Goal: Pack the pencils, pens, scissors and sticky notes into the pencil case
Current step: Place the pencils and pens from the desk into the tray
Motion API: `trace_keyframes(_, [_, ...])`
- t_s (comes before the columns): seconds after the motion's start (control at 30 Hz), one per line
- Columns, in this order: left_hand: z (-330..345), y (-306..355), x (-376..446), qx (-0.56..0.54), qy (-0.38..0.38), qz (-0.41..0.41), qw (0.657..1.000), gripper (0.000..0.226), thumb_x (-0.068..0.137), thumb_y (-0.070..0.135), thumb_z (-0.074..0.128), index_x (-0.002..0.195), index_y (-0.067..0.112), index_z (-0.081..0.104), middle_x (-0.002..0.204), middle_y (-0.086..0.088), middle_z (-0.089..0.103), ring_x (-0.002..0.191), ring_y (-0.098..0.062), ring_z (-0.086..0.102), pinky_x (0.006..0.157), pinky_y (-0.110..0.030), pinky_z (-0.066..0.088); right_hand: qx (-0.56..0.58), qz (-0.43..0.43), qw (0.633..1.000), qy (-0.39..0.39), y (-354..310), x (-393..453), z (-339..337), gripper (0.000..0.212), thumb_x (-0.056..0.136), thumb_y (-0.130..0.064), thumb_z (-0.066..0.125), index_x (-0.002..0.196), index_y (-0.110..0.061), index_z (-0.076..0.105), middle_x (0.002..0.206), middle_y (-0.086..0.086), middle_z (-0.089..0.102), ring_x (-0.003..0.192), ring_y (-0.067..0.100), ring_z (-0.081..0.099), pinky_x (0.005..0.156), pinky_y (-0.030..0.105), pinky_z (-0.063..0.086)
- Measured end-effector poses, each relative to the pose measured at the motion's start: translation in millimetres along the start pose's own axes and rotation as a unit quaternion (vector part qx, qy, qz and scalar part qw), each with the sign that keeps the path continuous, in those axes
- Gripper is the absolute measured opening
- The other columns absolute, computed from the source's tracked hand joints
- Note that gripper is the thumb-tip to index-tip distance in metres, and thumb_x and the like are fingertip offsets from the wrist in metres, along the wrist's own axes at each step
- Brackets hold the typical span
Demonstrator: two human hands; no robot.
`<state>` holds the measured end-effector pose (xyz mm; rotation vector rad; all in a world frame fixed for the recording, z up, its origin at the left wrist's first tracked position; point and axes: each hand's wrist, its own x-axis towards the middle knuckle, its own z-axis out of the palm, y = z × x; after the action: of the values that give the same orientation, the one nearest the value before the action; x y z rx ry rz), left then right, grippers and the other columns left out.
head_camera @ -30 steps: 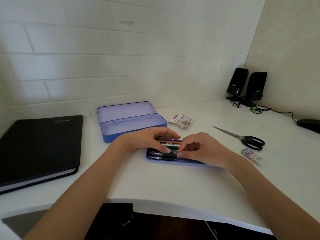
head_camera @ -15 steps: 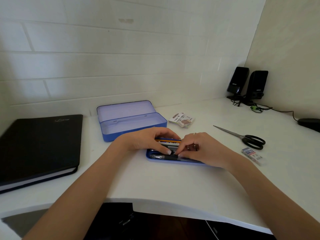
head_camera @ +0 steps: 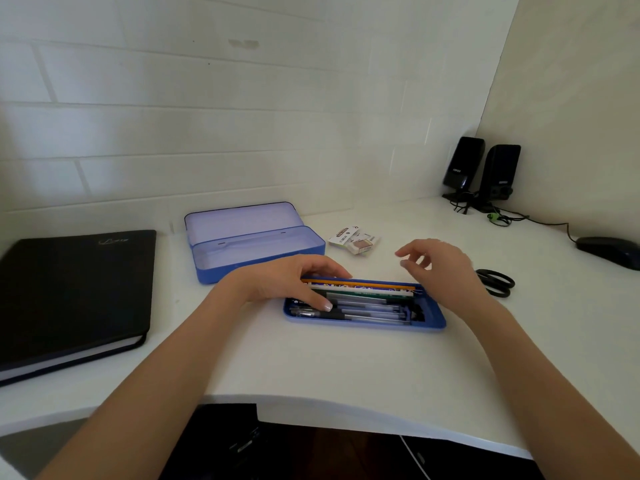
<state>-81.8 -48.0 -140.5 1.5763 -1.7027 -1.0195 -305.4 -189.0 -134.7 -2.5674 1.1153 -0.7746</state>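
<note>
A shallow blue tray (head_camera: 431, 323) lies on the white desk, holding several pens (head_camera: 367, 311) and pencils (head_camera: 360, 285) side by side. My left hand (head_camera: 294, 280) rests on the tray's left end, fingers spread over the pens and the far rim. Hovering above the tray's right end is my right hand (head_camera: 440, 268), with its fingers loosely apart and nothing in it. Behind the tray the blue pencil case (head_camera: 254, 252) stands with its lid up. Black-handled scissors (head_camera: 495, 282) lie to the right, partly hidden by my right hand.
A black notebook (head_camera: 69, 296) lies at the left. Small packets (head_camera: 355, 239) sit behind the tray. Two black speakers (head_camera: 483, 171) with cables stand in the back right corner, a dark mouse (head_camera: 609, 251) at the far right. The desk's front edge curves just below my forearms.
My right hand has lifted off the pens in the tray and moved up and to the right. My left hand stays on the tray's left end.
</note>
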Motion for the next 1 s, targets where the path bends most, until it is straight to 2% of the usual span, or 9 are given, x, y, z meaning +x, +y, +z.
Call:
trace_keyframes(0.1, [0.0, -0.2, -0.1, -0.001, 0.003, 0.002, 1.000, 0.053, 0.073, 0.021, 0.077, 0.120, 0.034, 0.058, 0.124, 0.006, 0.061, 0.116, -0.013, 0.058, 0.104, -0.037, 0.044, -0.087, 0.047, 0.995, 0.033, 10.2, -0.5, -4.5, 0.019, 0.092, -0.027, 0.054, 0.106, -0.032, 0.065, 0.102, -0.007, 0.063, 0.100, 0.016, 0.057, 0.090, 0.038, 0.036])
trace_keyframes(0.2, [0.1, 0.3, -1.0, -0.013, 0.005, 0.004, 1.000, 0.054, 0.071, 0.020, 0.077, 0.120, 0.032, 0.058, 0.125, 0.006, 0.061, 0.117, -0.013, 0.057, 0.105, -0.037, 0.044, 0.030, 0.030, 0.999, 0.008, 10.3, -1.5, -12.0, 0.021, 0.087, -0.034, 0.061, 0.107, -0.035, 0.066, 0.112, -0.009, 0.065, 0.100, 0.008, 0.057, 0.093, 0.034, 0.042])
trace_keyframes(0.3, [-0.5, 0.7, -1.5, -0.020, 0.005, 0.002, 1.000, 0.055, 0.071, 0.017, 0.077, 0.121, 0.031, 0.058, 0.126, 0.007, 0.060, 0.119, -0.011, 0.056, 0.104, -0.032, 0.044, 0.161, -0.040, 0.972, -0.169, -8.6, -9.3, -16.0, 0.053, 0.076, -0.040, 0.072, 0.125, -0.045, 0.053, 0.125, -0.018, 0.057, 0.115, -0.002, 0.049, 0.094, 0.017, 0.035])
trace_keyframes(0.43, [-1.0, 0.8, -0.6, -0.043, 0.029, 0.001, 0.999, 0.044, 0.078, 0.010, 0.073, 0.117, 0.027, 0.061, 0.124, 0.008, 0.063, 0.117, -0.005, 0.057, 0.101, -0.025, 0.044, 0.116, -0.073, 0.938, -0.319, -19.3, -15.6, -7.9, 0.081, 0.068, -0.044, 0.078, 0.131, -0.060, 0.028, 0.137, -0.019, 0.042, 0.127, 0.001, 0.038, 0.107, 0.023, 0.027])
trace_keyframes(0.6, [0.1, 2.6, 0.7, -0.137, 0.174, 0.038, 0.974, 0.014, 0.086, 0.006, 0.063, 0.096, 0.014, 0.068, 0.102, 0.001, 0.073, 0.101, -0.017, 0.068, 0.093, -0.025, 0.051, 0.089, -0.090, 0.943, -0.307, -18.0, -15.6, -4.7, 0.086, 0.066, -0.043, 0.081, 0.135, -0.053, 0.032, 0.133, -0.022, 0.047, 0.122, 0.002, 0.044, 0.106, 0.023, 0.032])
trace_keyframes(0.73, [-4.8, 13.3, -2.1, -0.259, 0.357, 0.081, 0.894, 0.024, 0.083, -0.008, 0.054, 0.072, 0.010, 0.065, 0.069, -0.005, 0.069, 0.064, -0.014, 0.066, 0.068, -0.029, 0.056, 0.080, -0.075, 0.958, -0.264, -12.2, -13.0, -2.4, 0.071, 0.068, -0.050, 0.076, 0.130, -0.050, 0.042, 0.127, -0.019, 0.053, 0.117, 0.005, 0.050, 0.106, 0.030, 0.038])
trace_keyframes(0.8, [-10.1, 11.1, -5.1, -0.172, 0.542, 0.085, 0.818, 0.021, 0.080, 0.000, 0.052, 0.068, 0.016, 0.059, 0.063, -0.005, 0.063, 0.057, -0.017, 0.062, 0.059, -0.033, 0.053, 0.056, -0.056, 0.968, -0.236, -5.1, -8.7, 1.4, 0.073, 0.061, -0.065, 0.068, 0.128, -0.052, 0.041, 0.125, -0.018, 0.056, 0.116, 0.009, 0.052, 0.105, 0.036, 0.040])
trace_keyframes(0.87, [-14.0, 4.5, -8.8, -0.032, 0.644, 0.068, 0.761, 0.011, 0.080, 0.016, 0.049, 0.071, 0.022, 0.054, 0.066, -0.001, 0.061, 0.067, -0.024, 0.063, 0.063, -0.041, 0.052, 0.030, -0.041, 0.976, -0.213, 1.5, -5.2, 4.7, 0.078, 0.055, -0.075, 0.058, 0.128, -0.054, 0.038, 0.125, -0.016, 0.057, 0.116, 0.012, 0.053, 0.105, 0.039, 0.040])
trace_keyframes(1.0, [-8.2, -8.2, -5.4, 0.256, 0.547, -0.070, 0.794, 0.013, 0.087, 0.025, 0.049, 0.095, 0.021, 0.058, 0.086, 0.003, 0.069, 0.084, -0.024, 0.061, 0.071, -0.035, 0.046, 0.037, -0.032, 0.979, -0.199, 7.4, -3.3, 7.2, 0.080, 0.054, -0.077, 0.055, 0.129, -0.052, 0.038, 0.127, -0.018, 0.055, 0.118, 0.011, 0.052, 0.108, 0.042, 0.035])
